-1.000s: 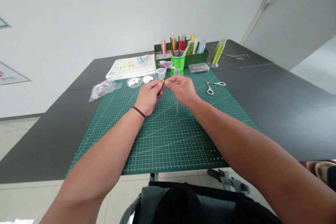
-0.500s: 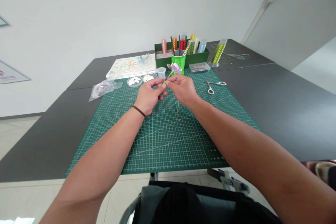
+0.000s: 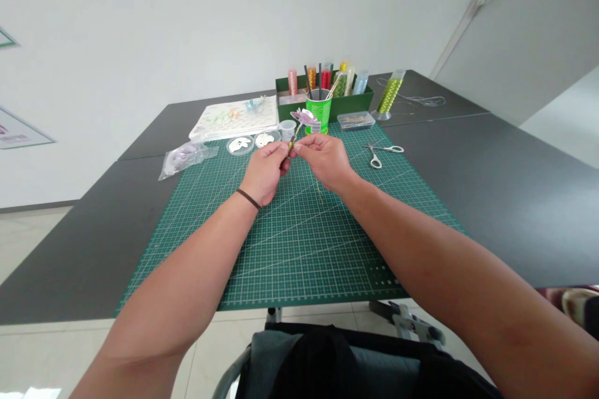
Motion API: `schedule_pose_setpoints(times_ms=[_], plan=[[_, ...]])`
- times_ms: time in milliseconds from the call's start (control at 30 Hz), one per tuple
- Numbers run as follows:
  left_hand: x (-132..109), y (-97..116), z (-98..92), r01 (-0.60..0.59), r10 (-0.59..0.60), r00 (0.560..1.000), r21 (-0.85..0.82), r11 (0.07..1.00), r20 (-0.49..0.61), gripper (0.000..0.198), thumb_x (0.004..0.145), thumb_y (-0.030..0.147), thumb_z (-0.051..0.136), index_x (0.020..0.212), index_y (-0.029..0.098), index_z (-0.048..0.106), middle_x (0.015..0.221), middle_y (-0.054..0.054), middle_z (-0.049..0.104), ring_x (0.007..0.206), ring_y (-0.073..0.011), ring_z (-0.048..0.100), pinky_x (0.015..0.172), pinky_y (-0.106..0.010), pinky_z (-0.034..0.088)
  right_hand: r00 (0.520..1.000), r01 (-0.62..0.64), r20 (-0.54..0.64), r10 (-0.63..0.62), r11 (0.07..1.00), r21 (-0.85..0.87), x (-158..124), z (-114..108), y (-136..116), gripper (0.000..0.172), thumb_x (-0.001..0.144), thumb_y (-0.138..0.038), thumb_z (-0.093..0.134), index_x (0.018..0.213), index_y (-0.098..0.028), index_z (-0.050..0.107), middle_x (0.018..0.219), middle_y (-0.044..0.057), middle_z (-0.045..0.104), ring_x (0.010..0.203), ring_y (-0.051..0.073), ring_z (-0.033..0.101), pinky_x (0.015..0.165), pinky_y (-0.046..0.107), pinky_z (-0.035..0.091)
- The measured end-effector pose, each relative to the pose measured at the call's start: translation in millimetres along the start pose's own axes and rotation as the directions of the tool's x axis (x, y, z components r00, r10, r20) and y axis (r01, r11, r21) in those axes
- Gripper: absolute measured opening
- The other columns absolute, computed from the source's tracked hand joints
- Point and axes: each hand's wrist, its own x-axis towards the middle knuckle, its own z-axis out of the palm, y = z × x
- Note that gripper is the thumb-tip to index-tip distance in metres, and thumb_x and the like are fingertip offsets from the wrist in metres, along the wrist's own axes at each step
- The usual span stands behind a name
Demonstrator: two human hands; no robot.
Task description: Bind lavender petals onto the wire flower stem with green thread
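Over the cutting mat (image 3: 299, 262), the left hand (image 3: 265, 171) pinches a lilac flower (image 3: 304, 116) by its stem (image 3: 294, 137), holding the bloom up clear, while the right hand (image 3: 325, 162) closes on the stem alongside.

Both bare arms reach forward from the bottom corners of the view and converge at the centre, the left forearm (image 3: 187, 268) and right forearm (image 3: 421, 255) angled inward. The left hand (image 3: 264, 171) and right hand (image 3: 325, 162) hover close together, palms turned inward and down, with their fingertips (image 3: 286, 147) pinched and almost meeting. The wrists are slightly bent, and a thin dark band (image 3: 248, 199) circles the left wrist (image 3: 246, 199). Both hands are raised, not resting.
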Motion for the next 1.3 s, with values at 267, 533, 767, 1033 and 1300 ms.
schedule_pose_setpoints(times_ms=[267,533,767,1033,1300], plan=[[3.8,-4.3,-3.1,-0.032,0.043,0.997,0.177,0.984,-0.059,0.014,0.096,0.014,0.070,0.082,0.016,0.071,0.060,0.004,0.057,0.057,-0.0090,0.049,0.056,-0.022,0.038,0.999,-0.024,-0.033,0.023,0.999,-0.021,0.7,0.4,2.3,0.024,0.079,-0.038,0.087,0.077,-0.021,0.069,0.061,-0.004,0.059,0.055,0.010,0.041,0.051,0.026,0.030],[0.1,0.4,0.5,0.020,-0.011,0.996,0.102,0.995,-0.090,0.009,0.092,0.012,0.076,0.097,0.017,0.071,0.085,0.001,0.068,0.057,-0.0061,0.057,0.053,-0.021,0.043,0.999,-0.020,-0.041,0.019,0.999,-0.037,1.1,0.5,1.9,0.028,0.078,-0.040,0.088,0.077,-0.021,0.068,0.060,-0.005,0.056,0.056,0.010,0.041,0.051,0.026,0.030],[3.0,-5.2,-2.1,-0.013,0.013,1.000,0.013,1.000,-0.027,0.021,0.099,0.018,0.065,0.078,0.017,0.070,0.070,0.001,0.058,0.057,-0.0076,0.046,0.054,-0.022,0.035,1.000,0.004,-0.008,-0.004,1.000,-0.016,-0.1,0.1,0.6,0.028,0.080,-0.043,0.087,0.078,-0.021,0.070,0.067,-0.003,0.064,0.055,0.009,0.038,0.051,0.027,0.029],[4.3,-4.9,-3.6,-0.040,0.044,0.998,0.094,0.995,-0.041,0.012,0.094,0.014,0.071,0.083,0.015,0.075,0.059,0.004,0.054,0.056,-0.0083,0.045,0.055,-0.022,0.035,0.999,-0.034,-0.011,0.033,0.999,-0.037,-0.1,0.1,1.1,0.015,0.087,-0.027,0.080,0.077,-0.021,0.070,0.055,-0.007,0.050,0.051,0.009,0.033,0.049,0.026,0.022],[4.4,-5.9,-3.9,-0.018,0.037,0.993,0.176,0.984,-0.108,0.010,0.093,0.017,0.076,0.102,0.016,0.080,0.072,0.001,0.067,0.058,-0.0085,0.055,0.053,-0.022,0.043,1.000,-0.005,-0.016,0.005,1.000,-0.018,-0.2,1.8,-1.4,0.014,0.085,-0.024,0.077,0.077,-0.019,0.067,0.058,-0.007,0.054,0.052,0.007,0.035,0.049,0.025,0.026]])
